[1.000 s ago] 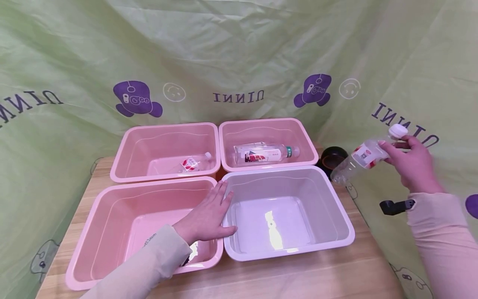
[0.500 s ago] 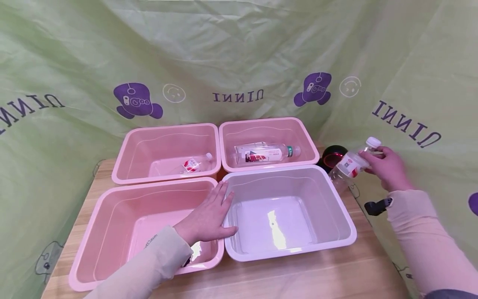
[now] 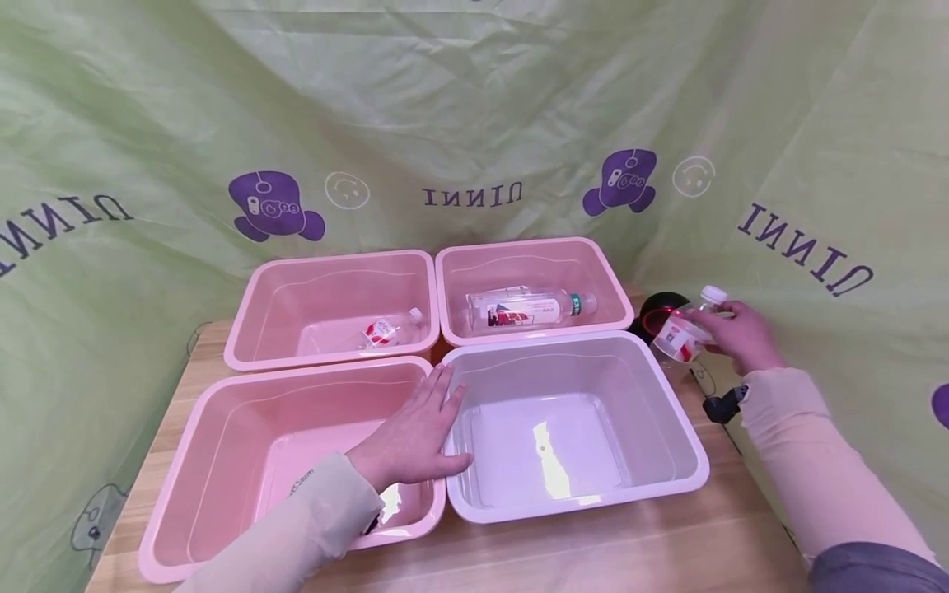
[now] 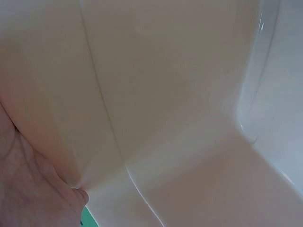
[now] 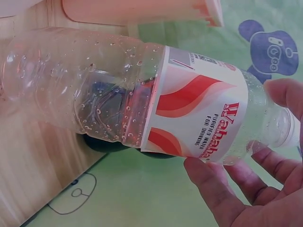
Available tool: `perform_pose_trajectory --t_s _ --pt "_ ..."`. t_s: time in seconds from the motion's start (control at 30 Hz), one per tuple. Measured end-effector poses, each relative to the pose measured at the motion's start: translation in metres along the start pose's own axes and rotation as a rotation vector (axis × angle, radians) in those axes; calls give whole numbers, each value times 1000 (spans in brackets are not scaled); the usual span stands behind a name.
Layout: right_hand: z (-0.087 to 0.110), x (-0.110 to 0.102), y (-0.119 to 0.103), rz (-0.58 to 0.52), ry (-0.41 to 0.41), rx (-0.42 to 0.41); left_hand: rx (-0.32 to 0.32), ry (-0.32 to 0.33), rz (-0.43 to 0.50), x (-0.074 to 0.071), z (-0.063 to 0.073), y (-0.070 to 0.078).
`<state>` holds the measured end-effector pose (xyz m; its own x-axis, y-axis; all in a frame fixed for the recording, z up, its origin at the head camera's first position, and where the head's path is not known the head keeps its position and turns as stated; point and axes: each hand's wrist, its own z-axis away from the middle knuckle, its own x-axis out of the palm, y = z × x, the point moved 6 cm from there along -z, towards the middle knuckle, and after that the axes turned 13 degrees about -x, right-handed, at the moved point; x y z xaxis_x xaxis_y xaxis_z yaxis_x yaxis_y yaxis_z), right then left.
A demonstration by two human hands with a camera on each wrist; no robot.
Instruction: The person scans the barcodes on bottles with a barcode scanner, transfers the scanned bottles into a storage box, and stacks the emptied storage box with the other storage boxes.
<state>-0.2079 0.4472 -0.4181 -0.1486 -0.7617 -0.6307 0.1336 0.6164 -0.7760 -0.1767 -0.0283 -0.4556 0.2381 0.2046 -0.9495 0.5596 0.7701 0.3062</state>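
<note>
My right hand (image 3: 741, 336) grips a clear plastic water bottle (image 3: 678, 336) near its neck, beyond the right rim of the white bin (image 3: 578, 502). The bottle leans with its white cap up and its lower end hidden behind that rim. In the right wrist view, droplets cling inside the bottle (image 5: 113, 94) and its label is red and white; thumb and fingers hold it around the shoulder. With fingers extended, my left hand (image 3: 411, 432) rests across the adjoining rims of the white bin and the front pink bin (image 3: 174, 473).
Two more pink bins stand behind. The back-left bin (image 3: 334, 262) holds a small bottle (image 3: 385, 331), the back-right bin (image 3: 519, 245) a larger bottle (image 3: 522, 311). Beside the held bottle is a black round object (image 3: 662, 301) with a red glow. A green curtain (image 3: 474, 107) surrounds the wooden table (image 3: 593, 548).
My right hand has carried the bottle left and downward, from out to the right to beside the white bin's rim, near the black object. The left hand stays in place.
</note>
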Motion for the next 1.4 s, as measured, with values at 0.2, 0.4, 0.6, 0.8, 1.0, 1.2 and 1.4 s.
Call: perform_pose_trajectory --t_s 0.2,0.4,0.6,0.8,1.0,1.2,1.4 --pt "-4 1 8 27 -14 46 12 13 5 2 0 -1" --pt "-8 1 8 51 24 64 4 8 -1 1 0 -1" --pt "-9 0 0 41 66 27 8 5 9 3 1 0" --pt "3 -17 -32 139 130 -59 21 2 -1 2 -1 2" --pt "19 -37 -87 206 181 -150 20 8 -9 -1 -2 2" --pt "32 -47 -145 230 280 -261 14 7 -7 -3 0 0" --pt "19 -18 -163 -472 220 -290 13 5 -8 -1 -1 0"
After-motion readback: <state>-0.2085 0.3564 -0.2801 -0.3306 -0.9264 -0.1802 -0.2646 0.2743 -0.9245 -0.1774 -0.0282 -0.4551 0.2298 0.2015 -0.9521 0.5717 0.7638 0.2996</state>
